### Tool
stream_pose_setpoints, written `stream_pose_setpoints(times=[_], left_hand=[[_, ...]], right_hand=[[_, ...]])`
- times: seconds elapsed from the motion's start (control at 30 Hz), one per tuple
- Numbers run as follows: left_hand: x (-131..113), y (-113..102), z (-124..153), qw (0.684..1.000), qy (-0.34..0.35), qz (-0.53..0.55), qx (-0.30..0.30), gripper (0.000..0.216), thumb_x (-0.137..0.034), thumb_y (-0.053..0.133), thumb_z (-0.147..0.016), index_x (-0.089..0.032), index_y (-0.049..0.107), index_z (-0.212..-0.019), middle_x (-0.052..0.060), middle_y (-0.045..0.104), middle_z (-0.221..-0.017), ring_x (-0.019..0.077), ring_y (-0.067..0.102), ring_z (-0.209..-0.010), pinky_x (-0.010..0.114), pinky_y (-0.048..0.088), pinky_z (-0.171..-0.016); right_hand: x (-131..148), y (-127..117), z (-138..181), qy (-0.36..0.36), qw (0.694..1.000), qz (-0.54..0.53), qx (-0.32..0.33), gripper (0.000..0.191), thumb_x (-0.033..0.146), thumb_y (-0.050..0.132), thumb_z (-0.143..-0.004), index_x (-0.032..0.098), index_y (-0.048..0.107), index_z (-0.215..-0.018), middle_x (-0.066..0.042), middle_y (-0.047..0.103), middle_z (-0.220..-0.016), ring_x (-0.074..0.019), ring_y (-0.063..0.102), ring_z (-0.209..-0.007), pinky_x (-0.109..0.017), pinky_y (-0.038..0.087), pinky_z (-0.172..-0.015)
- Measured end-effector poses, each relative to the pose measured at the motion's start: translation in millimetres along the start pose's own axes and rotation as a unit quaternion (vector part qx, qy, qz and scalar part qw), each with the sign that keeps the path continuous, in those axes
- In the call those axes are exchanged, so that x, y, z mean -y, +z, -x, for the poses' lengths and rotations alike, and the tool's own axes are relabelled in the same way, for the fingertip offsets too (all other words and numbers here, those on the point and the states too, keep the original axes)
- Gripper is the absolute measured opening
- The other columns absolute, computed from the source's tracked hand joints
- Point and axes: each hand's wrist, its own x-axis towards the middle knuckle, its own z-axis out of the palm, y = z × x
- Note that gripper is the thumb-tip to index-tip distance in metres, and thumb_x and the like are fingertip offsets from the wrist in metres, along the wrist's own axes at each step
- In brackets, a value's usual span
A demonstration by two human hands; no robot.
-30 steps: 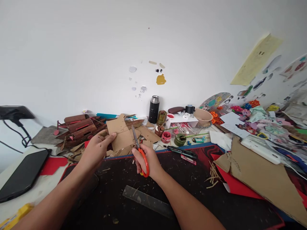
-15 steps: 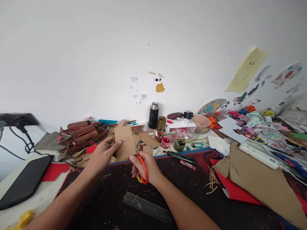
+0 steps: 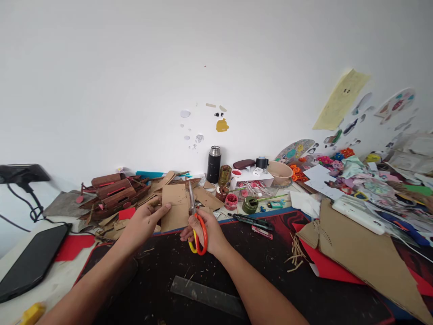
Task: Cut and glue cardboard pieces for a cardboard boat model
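Observation:
Between its thumb and fingers my left hand [image 3: 146, 221] pinches a piece of brown cardboard [image 3: 175, 205], held upright over the back edge of the dark mat. My right hand [image 3: 207, 230] grips a pair of scissors [image 3: 200, 239] with red and yellow handles. The blades point up, right beside the cardboard's right edge; whether they touch it I cannot tell. Below the hands a clear ruler [image 3: 208, 295] lies on the dark mat [image 3: 158, 275].
Brown model boats [image 3: 113, 194] and cardboard scraps fill the back left. A black thermos [image 3: 214, 166], paint jars [image 3: 250, 204] and a white box stand along the wall. A large cardboard sheet [image 3: 358, 257] lies at the right, a black phone [image 3: 34, 259] at the left.
The scissors have swung upright, and their blades now show beside the cardboard's right edge. My left hand keeps its hold on the cardboard. The view has shifted slightly.

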Motion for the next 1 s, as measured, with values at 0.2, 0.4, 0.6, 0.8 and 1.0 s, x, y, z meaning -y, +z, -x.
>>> stream_pose_setpoints(times=[0.2, 0.4, 0.6, 0.8, 1.0], left_hand=[[-2.1, 0.8, 1.8, 1.000, -0.001, 0.019, 0.003, 0.073, -0.074, 0.090, -0.059, -0.021, 0.075, -0.107, 0.014, 0.084, -0.107, 0.0346, 0.079, -0.092, 0.039, 0.063, -0.075], [-6.2, 2.3, 5.5, 0.999, -0.028, 0.000, 0.021, 0.070, -0.070, 0.094, -0.055, -0.023, 0.077, -0.104, 0.013, 0.085, -0.097, 0.0349, 0.079, -0.083, 0.040, 0.063, -0.069], [-11.0, -8.3, 4.7, 0.997, -0.007, 0.071, -0.006, 0.067, -0.066, 0.093, -0.063, -0.022, 0.076, -0.111, 0.011, 0.085, -0.104, 0.0316, 0.079, -0.087, 0.038, 0.064, -0.070], [-18.2, -28.4, 1.2, 0.988, 0.003, 0.126, -0.089, 0.073, -0.071, 0.094, -0.058, -0.017, 0.076, -0.104, 0.010, 0.083, -0.095, 0.0294, 0.078, -0.081, 0.033, 0.061, -0.062], [-26.1, -35.3, 3.4, 0.986, 0.000, 0.143, -0.091, 0.082, -0.076, 0.094, -0.052, -0.016, 0.077, -0.105, 0.011, 0.083, -0.094, 0.0300, 0.077, -0.080, 0.034, 0.061, -0.061]], right_hand=[[-2.0, -2.0, -2.5, 0.009, 0.999, -0.029, 0.026, 0.073, 0.084, 0.081, -0.073, 0.021, 0.055, -0.100, -0.003, 0.071, -0.063, -0.0305, 0.081, -0.066, -0.026, 0.052, -0.051], [-8.8, -1.8, -5.7, 0.024, 0.999, -0.030, 0.010, 0.074, 0.086, 0.080, -0.071, 0.021, 0.055, -0.095, 0.002, 0.065, -0.060, -0.0262, 0.077, -0.056, -0.024, 0.051, -0.045], [-7.0, -3.8, -3.3, 0.040, 0.999, 0.013, -0.023, 0.077, 0.093, 0.066, -0.077, 0.020, 0.056, -0.100, 0.001, 0.065, -0.057, -0.0177, 0.064, -0.041, -0.022, 0.045, -0.039], [-1.2, 6.5, 15.2, 0.039, 0.981, 0.182, 0.055, 0.067, 0.082, 0.066, -0.089, 0.018, 0.068, -0.110, 0.003, 0.066, -0.062, -0.0125, 0.052, -0.040, -0.023, 0.038, -0.043], [13.7, 33.2, 22.2, -0.055, 0.821, 0.553, 0.128, 0.051, 0.072, 0.080, -0.086, 0.023, 0.080, -0.096, -0.005, 0.080, -0.082, -0.0233, 0.072, -0.077, -0.028, 0.041, -0.066]])
